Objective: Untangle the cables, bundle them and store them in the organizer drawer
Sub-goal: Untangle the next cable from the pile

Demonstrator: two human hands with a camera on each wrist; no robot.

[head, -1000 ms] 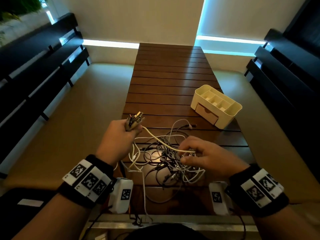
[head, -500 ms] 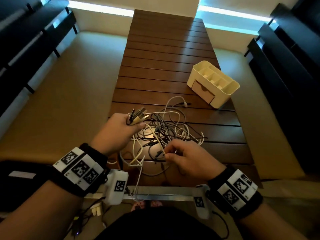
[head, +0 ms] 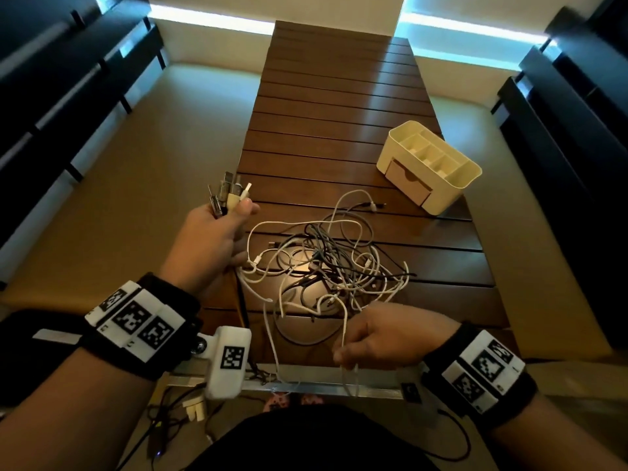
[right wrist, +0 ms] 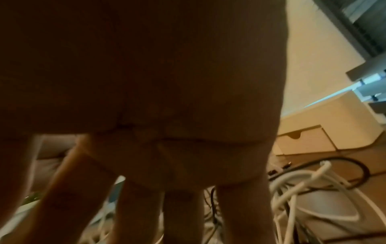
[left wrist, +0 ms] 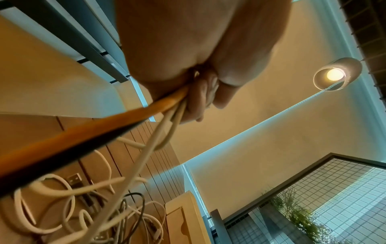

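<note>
A tangle of white and dark cables (head: 326,266) lies on the brown slatted table (head: 339,107). My left hand (head: 238,212) is raised at the table's left edge and grips a bunch of cable plugs (head: 228,194) that stick up out of the fist. In the left wrist view the cables (left wrist: 167,115) run from that fist down to the tangle. My right hand (head: 343,356) is at the near edge and pinches a white cable (head: 345,321) that hangs over the edge. The cream organizer (head: 465,171) stands at the far right with its drawer (head: 407,181) closed.
A metal rail (head: 306,385) runs along the table's near edge. Dark slatted benches (head: 68,96) flank the table on both sides, with tan floor between. More wires lie on the floor (head: 163,423) under the near edge. The far half of the table holds nothing.
My right hand has drawn back from the tangle to the near edge, pulling a white cable with it. The left hand still holds the plugs and has shifted slightly left.
</note>
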